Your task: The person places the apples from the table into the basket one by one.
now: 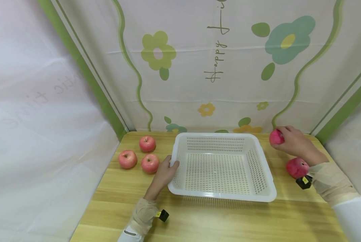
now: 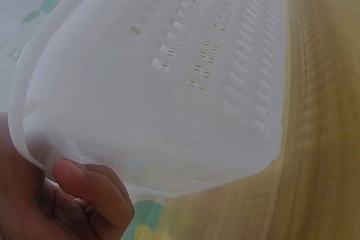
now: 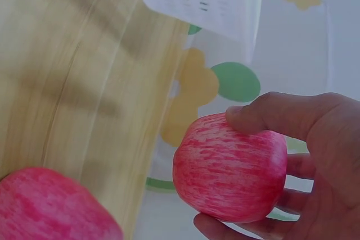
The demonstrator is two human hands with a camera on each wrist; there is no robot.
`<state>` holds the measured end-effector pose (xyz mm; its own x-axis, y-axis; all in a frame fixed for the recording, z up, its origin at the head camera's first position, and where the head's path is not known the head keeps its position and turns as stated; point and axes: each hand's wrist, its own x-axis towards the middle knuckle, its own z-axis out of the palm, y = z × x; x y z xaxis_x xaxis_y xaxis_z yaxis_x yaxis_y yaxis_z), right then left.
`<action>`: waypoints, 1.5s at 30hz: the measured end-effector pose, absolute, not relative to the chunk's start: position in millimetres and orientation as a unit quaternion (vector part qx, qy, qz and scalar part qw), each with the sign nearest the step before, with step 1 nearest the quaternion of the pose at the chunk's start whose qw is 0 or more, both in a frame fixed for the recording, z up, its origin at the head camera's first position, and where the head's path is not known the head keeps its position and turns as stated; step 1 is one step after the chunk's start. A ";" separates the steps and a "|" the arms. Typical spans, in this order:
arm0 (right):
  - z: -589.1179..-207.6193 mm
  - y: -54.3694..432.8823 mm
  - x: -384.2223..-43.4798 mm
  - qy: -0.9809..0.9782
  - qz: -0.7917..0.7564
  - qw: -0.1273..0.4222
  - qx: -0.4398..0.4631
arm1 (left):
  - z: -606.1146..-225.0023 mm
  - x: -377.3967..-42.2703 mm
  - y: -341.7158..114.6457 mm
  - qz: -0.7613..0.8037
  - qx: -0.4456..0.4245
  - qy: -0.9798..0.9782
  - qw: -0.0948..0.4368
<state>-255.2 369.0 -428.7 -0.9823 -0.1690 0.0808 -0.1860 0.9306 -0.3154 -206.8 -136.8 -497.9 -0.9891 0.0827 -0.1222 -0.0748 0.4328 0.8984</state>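
Note:
A white perforated plastic basket (image 1: pixel 215 195) stands in the middle of the wooden table, with nothing in it. My left hand (image 1: pixel 166 172) grips its left rim, thumb on the inside; in the left wrist view the fingers curl round the basket's edge (image 2: pixel 25 99). At the back right, my right hand (image 1: pixel 295 143) holds a red-pink apple (image 3: pixel 230 167) between thumb and fingers. A second red apple (image 1: pixel 297 167) lies on the table below the right wrist, and it shows at the lower left of the right wrist view.
Left of the basket sit three pink-red apples: one at the back (image 1: pixel 147 144), one farther left (image 1: pixel 127 159) and one close to the left hand (image 1: pixel 150 163). A printed flower curtain (image 1: pixel 186 84) hangs behind the wooden table (image 1: pixel 114 201).

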 end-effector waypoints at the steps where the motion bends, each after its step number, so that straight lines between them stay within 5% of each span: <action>1: -427.6 367.5 -254.7 -0.982 0.161 0.026 0.090 | -497.9 -206.8 -136.9 0.532 0.001 0.843 0.074; 45: -393.0 312.1 -243.6 -0.982 0.126 0.051 0.129 | -500.4 -209.1 -135.7 0.532 -0.005 0.843 0.080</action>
<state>-243.6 312.1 -393.0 -0.9617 -0.2400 0.1321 -0.2655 0.9354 -0.2335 -209.1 -135.7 -500.4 -0.9873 0.0769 -0.1393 -0.0927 0.4337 0.8963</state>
